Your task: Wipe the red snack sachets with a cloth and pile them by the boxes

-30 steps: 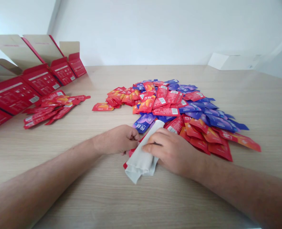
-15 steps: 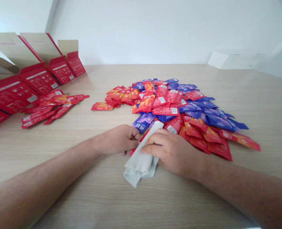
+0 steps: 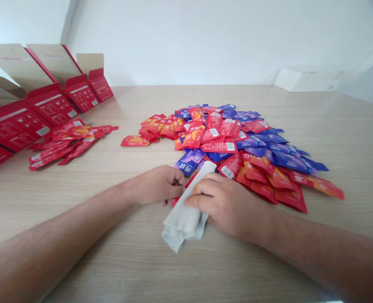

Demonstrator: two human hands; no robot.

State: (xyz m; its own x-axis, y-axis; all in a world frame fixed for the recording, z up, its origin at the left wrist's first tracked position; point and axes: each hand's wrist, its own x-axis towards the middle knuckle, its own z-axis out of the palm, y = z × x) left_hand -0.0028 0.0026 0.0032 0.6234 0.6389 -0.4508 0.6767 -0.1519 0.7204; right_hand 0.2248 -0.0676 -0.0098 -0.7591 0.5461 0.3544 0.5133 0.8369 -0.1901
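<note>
Left hand (image 3: 157,185): fingers curled, pinching the edge of a pale cloth (image 3: 183,221)
Right hand (image 3: 228,208): fingers half closed over the cloth
Beside: heap of red and blue sachets (image 3: 219,141)

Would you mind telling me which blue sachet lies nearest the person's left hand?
It is the purple-blue sachet at the near edge of the pile, just beyond the left hand; the other blue sachets lie farther back or rightward.

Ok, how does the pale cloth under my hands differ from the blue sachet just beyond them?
The pale cloth is plain and matt, while the blue sachet is glossy, with purple shading and white characters. The cloth is soft and folded, bunched under the right hand, while the sachet lies flat at the edge of the pile. The cloth also looks longer than the sachet. Both rest on the wooden table.
</note>
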